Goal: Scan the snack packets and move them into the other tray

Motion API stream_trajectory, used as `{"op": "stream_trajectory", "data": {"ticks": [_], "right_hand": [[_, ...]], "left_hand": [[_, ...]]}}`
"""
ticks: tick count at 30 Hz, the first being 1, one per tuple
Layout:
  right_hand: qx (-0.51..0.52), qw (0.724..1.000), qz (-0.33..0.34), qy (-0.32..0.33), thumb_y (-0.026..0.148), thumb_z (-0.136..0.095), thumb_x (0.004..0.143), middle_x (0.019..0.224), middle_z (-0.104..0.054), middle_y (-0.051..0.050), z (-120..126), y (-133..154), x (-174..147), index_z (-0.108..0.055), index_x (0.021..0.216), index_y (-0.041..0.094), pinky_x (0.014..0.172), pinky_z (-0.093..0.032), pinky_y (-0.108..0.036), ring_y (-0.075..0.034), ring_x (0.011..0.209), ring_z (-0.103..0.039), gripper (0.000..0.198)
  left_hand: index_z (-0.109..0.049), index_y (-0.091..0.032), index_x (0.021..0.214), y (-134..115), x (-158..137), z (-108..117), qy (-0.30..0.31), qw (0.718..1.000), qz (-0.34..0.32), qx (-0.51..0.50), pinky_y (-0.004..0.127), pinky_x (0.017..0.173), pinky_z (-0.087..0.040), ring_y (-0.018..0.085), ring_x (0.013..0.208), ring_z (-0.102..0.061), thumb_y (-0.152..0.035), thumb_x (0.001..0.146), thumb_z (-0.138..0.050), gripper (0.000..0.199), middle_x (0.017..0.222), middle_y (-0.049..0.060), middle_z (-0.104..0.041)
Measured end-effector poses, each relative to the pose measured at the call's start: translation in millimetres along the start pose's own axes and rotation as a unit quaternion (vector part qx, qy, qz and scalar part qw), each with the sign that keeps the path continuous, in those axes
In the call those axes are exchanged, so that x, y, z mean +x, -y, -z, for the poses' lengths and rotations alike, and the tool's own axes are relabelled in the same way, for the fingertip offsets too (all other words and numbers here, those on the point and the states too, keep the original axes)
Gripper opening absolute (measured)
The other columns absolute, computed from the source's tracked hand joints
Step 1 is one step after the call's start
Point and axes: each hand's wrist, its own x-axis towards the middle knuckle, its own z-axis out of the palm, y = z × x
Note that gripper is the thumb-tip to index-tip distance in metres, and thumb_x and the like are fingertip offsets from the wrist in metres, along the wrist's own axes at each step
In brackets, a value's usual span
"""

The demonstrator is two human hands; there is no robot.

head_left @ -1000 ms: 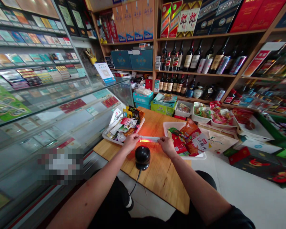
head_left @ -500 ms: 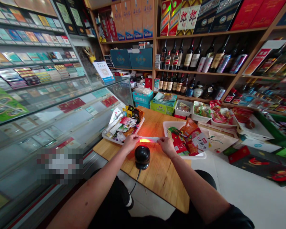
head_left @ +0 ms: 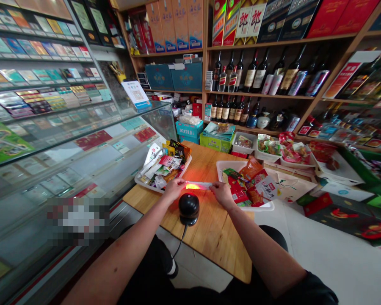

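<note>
Between my two hands a narrow, pale snack packet point(head_left: 199, 186) is stretched out level, lit red-orange by a scanner's glow. My left hand point(head_left: 177, 189) pinches its left end, and my right hand point(head_left: 221, 193) grips the right end. Just nearer to me, a black barcode scanner point(head_left: 189, 208) stands on the wooden table point(head_left: 219, 237), its cable running down over the edge. Beyond my left hand sits a white tray point(head_left: 146, 184) heaped with snack packets point(head_left: 169, 163). Beside my right hand is another white tray point(head_left: 266, 207) of mostly red packets point(head_left: 252, 182). The held packet's print cannot be read.
A glass display counter point(head_left: 108, 148) runs along the left. Shelves with wine bottles point(head_left: 250, 74) and boxed liquor point(head_left: 225, 23) stand at the back. More snack bins point(head_left: 268, 148) line the right, and a green box point(head_left: 219, 140) touches the table's far side.
Almost nothing differs. The view has shifted very slightly, while both hands keep the packet in the same place beyond the scanner.
</note>
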Motion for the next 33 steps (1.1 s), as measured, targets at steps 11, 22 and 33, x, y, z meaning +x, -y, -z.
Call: {"op": "stream_trajectory", "data": {"ticks": [11,22,33], "right_hand": [[0.007,0.998,0.022,-0.056,0.039,-0.059,0.085,0.074,-0.068,-0.002,18.7,8.3,-23.1,-0.073,0.080,0.020,0.066,-0.039,-0.026,-0.016,0.071,-0.060,0.025],[0.030,0.988,-0.026,-0.150,0.038,-0.060,0.083,0.078,-0.069,-0.002,50.3,-20.2,-64.7,-0.062,0.085,0.021,0.068,-0.041,-0.026,-0.017,0.071,-0.061,0.017],[0.053,0.975,-0.104,-0.188,0.040,-0.061,0.080,0.081,-0.072,-0.004,84.7,-50.9,-83.6,-0.068,0.089,0.020,0.071,-0.046,-0.029,-0.020,0.075,-0.066,0.023]], "left_hand": [[-0.074,-0.019,0.090,-28.2,7.4,-1.5,0.026,0.999,-0.028,0.008,0.029,0.069,-0.047,0.020,0.074,-0.065,-0.043,0.085,-0.063,0.027,0.081,0.004,-0.074],[-0.073,-0.018,0.089,-93.7,16.7,-48.9,0.116,0.990,-0.085,0.009,0.029,0.066,-0.044,0.020,0.074,-0.064,-0.041,0.089,-0.063,0.025,0.083,0.004,-0.074],[-0.069,-0.015,0.125,-124.9,29.5,-128.6,0.207,0.967,-0.107,-0.107,0.037,0.095,-0.056,0.023,0.106,-0.072,-0.019,0.087,-0.065,0.038,0.119,0.014,-0.076]]}}
